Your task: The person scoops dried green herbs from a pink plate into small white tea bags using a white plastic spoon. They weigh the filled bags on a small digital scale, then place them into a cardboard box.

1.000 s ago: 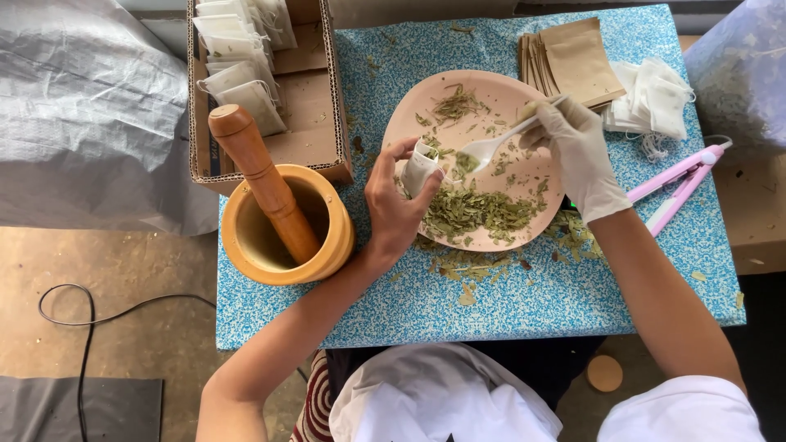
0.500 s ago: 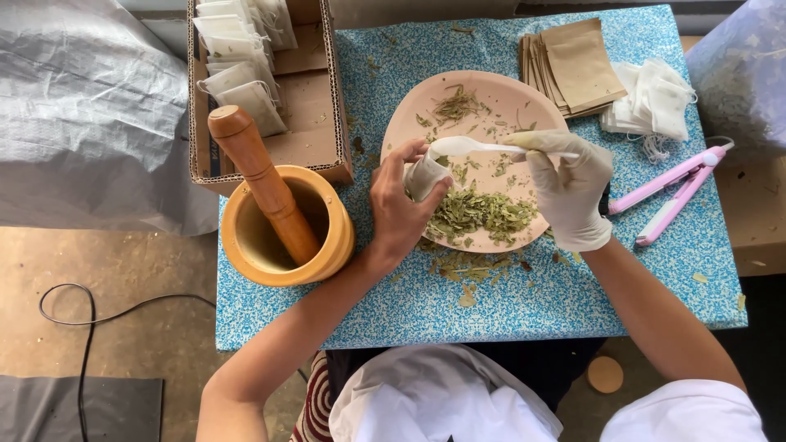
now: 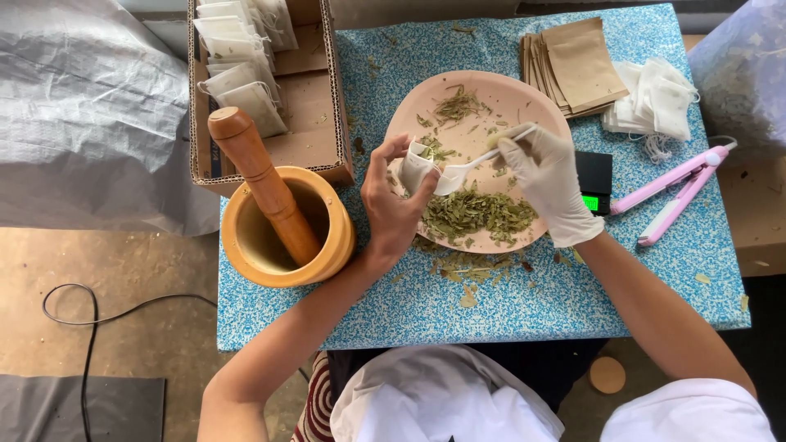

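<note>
Overhead view of a blue speckled bench (image 3: pixel 524 327). The left hand (image 3: pixel 393 200), bare, pinches a small white filter bag (image 3: pixel 416 166) by its upper edge, mouth held open above the near-left rim of a pink plate (image 3: pixel 524 102). The right hand (image 3: pixel 544 176), in a white glove, grips the handle of a white plastic spoon (image 3: pixel 467 168), whose bowl sits at the bag's opening. A heap of dried green leaves (image 3: pixel 479 213) lies on the plate just beside the bag.

The bag appears thin, limp and very light — it is likely to collapse or fold unless held at the rim with thumb and fingers apart. A hold lower down would probably close the mouth. The leaves look dry, brittle and loose, so they should spill readily; crumbs (image 3: pixel 471 282) already lie on the bench below the plate. The spoon seems stiff but light — a grip at the handle's end suits it.

Left of the plate stands a wooden mortar (image 3: pixel 327 245) with its pestle (image 3: pixel 262 184).
</note>
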